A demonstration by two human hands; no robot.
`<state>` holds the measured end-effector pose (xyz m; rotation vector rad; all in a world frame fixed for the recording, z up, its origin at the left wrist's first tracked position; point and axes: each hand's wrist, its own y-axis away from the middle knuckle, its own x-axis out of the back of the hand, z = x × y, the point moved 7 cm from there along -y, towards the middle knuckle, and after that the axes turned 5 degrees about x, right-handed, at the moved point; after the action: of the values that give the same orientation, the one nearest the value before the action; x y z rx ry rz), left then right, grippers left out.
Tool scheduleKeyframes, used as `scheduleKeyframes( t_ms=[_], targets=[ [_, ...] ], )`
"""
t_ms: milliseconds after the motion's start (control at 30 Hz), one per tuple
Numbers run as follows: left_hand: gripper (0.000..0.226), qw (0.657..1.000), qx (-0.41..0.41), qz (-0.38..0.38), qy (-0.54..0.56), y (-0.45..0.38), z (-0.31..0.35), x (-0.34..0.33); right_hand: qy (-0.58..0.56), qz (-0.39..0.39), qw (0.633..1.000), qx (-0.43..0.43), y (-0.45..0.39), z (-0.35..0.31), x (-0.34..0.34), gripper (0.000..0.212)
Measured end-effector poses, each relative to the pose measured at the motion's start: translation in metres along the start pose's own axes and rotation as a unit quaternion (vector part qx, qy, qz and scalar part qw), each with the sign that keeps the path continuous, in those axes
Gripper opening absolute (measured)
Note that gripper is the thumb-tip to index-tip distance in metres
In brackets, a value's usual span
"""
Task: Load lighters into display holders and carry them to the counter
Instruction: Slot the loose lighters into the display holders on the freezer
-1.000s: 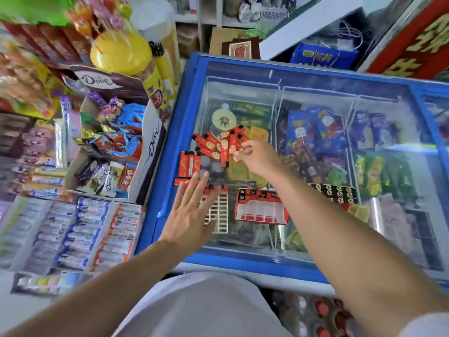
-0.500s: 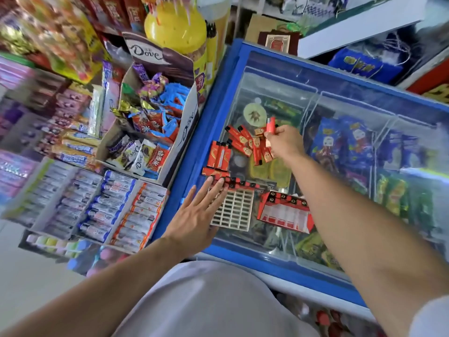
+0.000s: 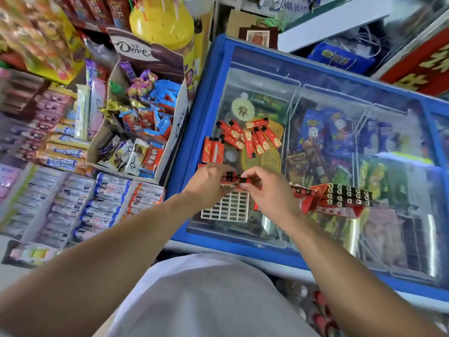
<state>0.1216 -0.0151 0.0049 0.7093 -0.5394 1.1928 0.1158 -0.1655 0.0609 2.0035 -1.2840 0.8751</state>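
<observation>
Your left hand point(image 3: 208, 183) and right hand point(image 3: 268, 190) meet over the near-left part of the freezer lid point(image 3: 328, 98), fingers curled, both pinching one red lighter point(image 3: 233, 179) w/ a black cap, held crosswise just above the white holder point(image 3: 227, 207). That holder is a grid of slots lying flat on the glass, directly under your hands; its far edge is hidden by them, so you can't tell if any slots there are filled. The slots you can see hold nothing. Just beyond your hands sits the loose pile of lighters point(image 3: 252, 137), red, scattered at all angles on the glass, w/ a small upright bunch point(image 3: 213, 150) just left of it, near the blue frame. To your right, touching nothing of yours, a red holder point(image 3: 345, 197) stands tilted, already packed w/ black caps in rows; a second red piece lies betw. it and your right wrist, partly covered by the wrist. Left of the freezer, pressed against its blue edge, a chocolate box point(image 3: 145, 132) full of wrapped sweets, w/ trays of gum point(image 3: 107, 198) in front of it and a yellow tub point(image 3: 162, 25) behind. Under the glass: packaged frozen goods, blurred. Your white shirt point(image 3: 206, 300) fills the bottom of the view.
</observation>
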Motion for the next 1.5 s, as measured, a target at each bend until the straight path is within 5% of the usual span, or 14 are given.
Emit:
scheduleKeyframes(
  t_ms=[167, 600, 833, 1100, 1400, 1500],
  targets=[
    [0.027, 1.0, 0.014, -0.009, 0.018, -0.005, -0.003, -0.003, 0.019, 0.056, 0.998, 0.008, 0.001, 0.003, -0.012, 0.022],
    [0.041, 0.999, -0.001, -0.006, -0.053, -0.003, 0.001, -0.002, 0.171, 0.077, 0.982, 0.008, -0.005, 0.015, -0.024, 0.02],
    [0.053, 0.994, -0.01, 0.015, -0.106, -0.011, 0.015, -0.007, 0.059, 0.145, 0.988, -0.012, -0.021, 0.01, 0.03, 0.009],
    [0.036, 0.991, -0.007, 0.056, -0.123, -0.012, 0.009, -0.014, 0.044, -0.01, 0.988, -0.147, -0.109, 0.063, 0.014, 0.039],
    [0.036, 0.989, 0.002, 0.062, -0.132, -0.014, 0.007, -0.018, 0.064, -0.058, 0.975, -0.203, -0.136, 0.08, -0.021, 0.025],
    [0.039, 0.988, -0.001, 0.067, -0.138, -0.014, 0.009, -0.018, 0.073, 0.001, 0.984, -0.164, -0.125, 0.064, 0.003, 0.018]
  ],
)
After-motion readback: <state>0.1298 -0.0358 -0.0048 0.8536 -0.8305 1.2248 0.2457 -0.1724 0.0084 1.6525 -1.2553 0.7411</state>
